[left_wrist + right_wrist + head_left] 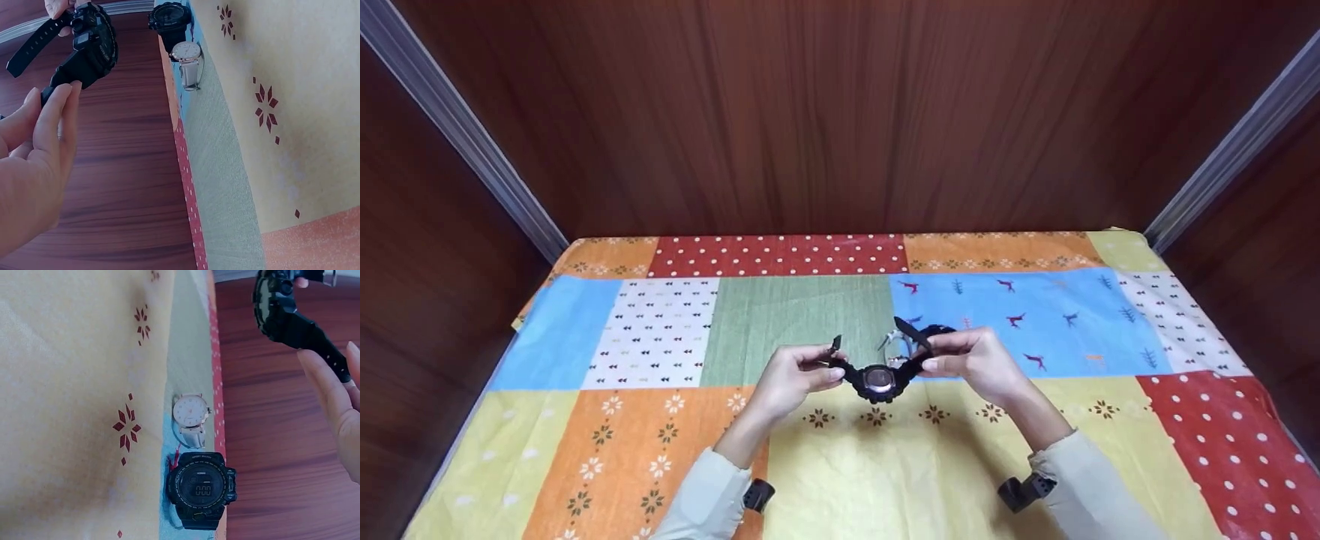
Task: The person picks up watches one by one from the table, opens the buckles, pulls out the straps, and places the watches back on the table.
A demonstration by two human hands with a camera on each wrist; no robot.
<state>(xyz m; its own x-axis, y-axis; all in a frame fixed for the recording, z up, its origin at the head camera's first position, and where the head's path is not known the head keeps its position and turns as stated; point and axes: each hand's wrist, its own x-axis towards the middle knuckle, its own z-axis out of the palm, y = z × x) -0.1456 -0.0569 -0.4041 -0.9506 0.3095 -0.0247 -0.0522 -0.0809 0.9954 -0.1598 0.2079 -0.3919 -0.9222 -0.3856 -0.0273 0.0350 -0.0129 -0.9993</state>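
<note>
Closest in are the pale sleeves (701,499), a black device (758,495) at the inner side of each. Past them, the left hand (799,375) pinches one strap end of a black watch (877,381) between thumb and fingers, and the right hand (990,367) pinches the other strap the same way. The watch is held up over the counter, the straps spread in a V. Beyond it, a white-dialled watch (190,410) lies on the patchwork cloth (802,307) just beside a second black watch (201,488). A wood-grained wall (825,112) stands behind.
</note>
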